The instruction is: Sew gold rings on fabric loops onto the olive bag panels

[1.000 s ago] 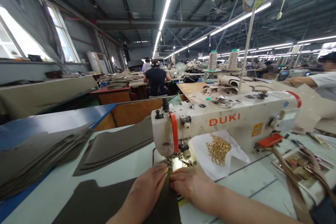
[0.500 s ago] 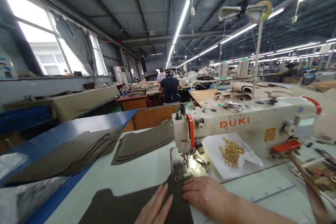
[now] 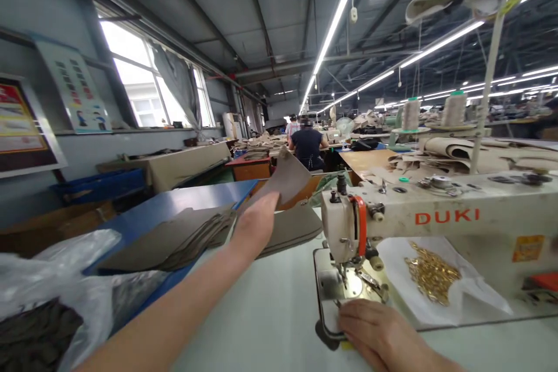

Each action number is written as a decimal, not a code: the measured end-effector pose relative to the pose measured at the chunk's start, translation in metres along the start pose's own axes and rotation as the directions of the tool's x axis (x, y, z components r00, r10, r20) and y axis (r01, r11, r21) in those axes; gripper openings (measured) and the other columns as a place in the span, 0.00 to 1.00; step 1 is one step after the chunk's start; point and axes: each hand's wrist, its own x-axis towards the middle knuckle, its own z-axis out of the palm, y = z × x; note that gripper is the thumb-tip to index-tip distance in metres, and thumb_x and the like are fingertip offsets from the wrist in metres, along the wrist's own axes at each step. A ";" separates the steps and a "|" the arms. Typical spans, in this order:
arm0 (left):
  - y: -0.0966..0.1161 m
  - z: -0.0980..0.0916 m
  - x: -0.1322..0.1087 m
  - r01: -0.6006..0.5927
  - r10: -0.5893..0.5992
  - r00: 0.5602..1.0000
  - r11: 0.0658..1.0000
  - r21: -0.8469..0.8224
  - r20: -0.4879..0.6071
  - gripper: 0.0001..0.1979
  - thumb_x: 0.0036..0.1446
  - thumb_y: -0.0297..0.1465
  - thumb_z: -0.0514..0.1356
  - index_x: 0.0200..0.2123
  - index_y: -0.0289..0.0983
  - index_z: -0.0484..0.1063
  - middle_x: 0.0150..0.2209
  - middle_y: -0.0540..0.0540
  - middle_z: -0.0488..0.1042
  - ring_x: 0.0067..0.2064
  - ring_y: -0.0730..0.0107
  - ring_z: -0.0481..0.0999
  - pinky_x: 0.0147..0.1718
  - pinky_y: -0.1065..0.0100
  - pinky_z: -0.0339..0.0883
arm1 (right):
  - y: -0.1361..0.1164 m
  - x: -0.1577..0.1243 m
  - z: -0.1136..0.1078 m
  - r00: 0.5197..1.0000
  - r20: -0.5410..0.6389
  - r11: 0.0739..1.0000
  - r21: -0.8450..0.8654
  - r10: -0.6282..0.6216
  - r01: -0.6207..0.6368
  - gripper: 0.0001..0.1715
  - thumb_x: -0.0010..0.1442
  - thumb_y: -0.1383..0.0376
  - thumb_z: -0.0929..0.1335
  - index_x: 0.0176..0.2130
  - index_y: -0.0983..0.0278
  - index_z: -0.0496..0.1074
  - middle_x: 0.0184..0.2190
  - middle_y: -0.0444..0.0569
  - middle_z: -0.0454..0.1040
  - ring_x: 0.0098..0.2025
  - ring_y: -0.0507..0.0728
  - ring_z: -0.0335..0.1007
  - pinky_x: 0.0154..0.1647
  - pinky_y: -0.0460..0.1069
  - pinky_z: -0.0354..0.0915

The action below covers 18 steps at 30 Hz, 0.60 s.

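Note:
My left hand (image 3: 255,224) reaches out ahead, closed on a raised grey-brown flat panel (image 3: 291,177), whose far end sticks up. Just under it lies a small stack of like panels (image 3: 294,229) on the pale table. My right hand (image 3: 383,328) rests at the front of the metal needle plate (image 3: 326,282), fingers together and bent; its fingertips are partly hidden, and what they hold, if anything, does not show. Above it stands the head of a DUKI sewing machine (image 3: 342,224). Gold metal hardware pieces (image 3: 431,276) lie heaped on a white sheet (image 3: 475,293) under the machine arm.
Further left, more panels (image 3: 152,241) are piled on a blue surface (image 3: 174,200). Clear plastic bags (image 3: 96,290) bulge at the lower left, one with dark pieces (image 3: 39,331). Thread cones (image 3: 410,115) stand behind the machine. A co-worker (image 3: 307,145) sits ahead, back turned.
The panel that lay under both hands at the needle is away from the machine, lifted forward and left in my left hand. My right hand stays by the needle plate. The view has turned left.

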 end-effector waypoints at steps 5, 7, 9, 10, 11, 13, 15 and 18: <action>0.013 0.095 0.005 0.129 -0.125 0.969 0.992 -0.001 0.214 0.15 0.62 0.34 0.56 0.51 0.35 0.67 0.53 0.41 0.71 0.52 0.58 0.72 0.51 0.49 0.64 | 0.011 -0.004 0.012 0.998 -0.048 0.999 -0.014 -0.032 0.031 0.14 0.65 0.71 0.58 0.41 0.65 0.71 0.36 0.51 0.77 0.41 0.54 0.74 0.46 0.45 0.68; 0.012 0.120 -0.007 0.169 -0.167 0.953 0.985 0.015 0.252 0.19 0.61 0.38 0.57 0.53 0.36 0.66 0.57 0.40 0.67 0.56 0.54 0.67 0.53 0.45 0.60 | 0.016 -0.005 0.019 0.994 -0.088 0.997 -0.044 -0.069 0.065 0.15 0.66 0.69 0.57 0.40 0.64 0.71 0.35 0.50 0.78 0.40 0.54 0.75 0.46 0.44 0.68; 0.008 0.131 -0.015 0.185 -0.184 0.944 0.982 0.023 0.273 0.25 0.61 0.41 0.55 0.56 0.33 0.63 0.60 0.35 0.63 0.61 0.51 0.61 0.56 0.47 0.56 | 0.020 -0.006 0.023 0.990 -0.100 0.993 -0.071 -0.103 0.096 0.15 0.67 0.68 0.57 0.40 0.64 0.71 0.34 0.50 0.79 0.39 0.53 0.75 0.47 0.44 0.68; 0.003 0.130 -0.015 0.187 -0.186 0.942 0.982 0.025 0.280 0.28 0.60 0.44 0.54 0.57 0.31 0.62 0.61 0.33 0.61 0.62 0.50 0.59 0.57 0.49 0.55 | 0.021 -0.006 0.023 0.989 -0.096 0.992 -0.077 -0.109 0.102 0.16 0.67 0.68 0.57 0.40 0.64 0.72 0.34 0.49 0.79 0.40 0.53 0.75 0.48 0.44 0.68; -0.003 0.127 -0.014 0.186 -0.186 0.941 0.982 0.027 0.282 0.32 0.58 0.46 0.54 0.58 0.29 0.61 0.61 0.31 0.60 0.63 0.49 0.57 0.57 0.52 0.55 | 0.021 -0.006 0.023 0.991 -0.084 0.992 -0.076 -0.108 0.102 0.16 0.67 0.67 0.57 0.40 0.64 0.72 0.34 0.49 0.79 0.40 0.53 0.75 0.48 0.44 0.68; -0.021 0.110 -0.008 0.191 -0.195 0.945 0.981 0.043 0.263 0.36 0.56 0.48 0.55 0.60 0.29 0.58 0.63 0.32 0.58 0.65 0.51 0.54 0.58 0.56 0.53 | 0.021 -0.005 0.020 0.994 -0.054 0.994 -0.065 -0.095 0.091 0.16 0.67 0.67 0.57 0.40 0.64 0.72 0.35 0.49 0.79 0.41 0.54 0.75 0.48 0.44 0.68; -0.047 0.082 -0.002 0.231 -0.243 0.949 0.970 0.080 0.202 0.34 0.57 0.45 0.55 0.61 0.30 0.56 0.64 0.34 0.56 0.65 0.53 0.52 0.59 0.57 0.51 | 0.020 -0.004 0.018 0.995 -0.045 0.995 -0.054 -0.091 0.089 0.16 0.67 0.68 0.58 0.40 0.64 0.72 0.35 0.50 0.79 0.41 0.54 0.75 0.49 0.44 0.68; -0.089 0.028 -0.008 0.394 -0.406 0.912 0.906 0.154 0.062 0.26 0.62 0.37 0.52 0.57 0.25 0.58 0.60 0.27 0.59 0.62 0.44 0.57 0.55 0.47 0.56 | 0.021 -0.005 0.019 0.997 -0.026 0.996 -0.040 -0.079 0.078 0.14 0.66 0.69 0.59 0.40 0.64 0.72 0.35 0.50 0.79 0.42 0.54 0.75 0.49 0.44 0.67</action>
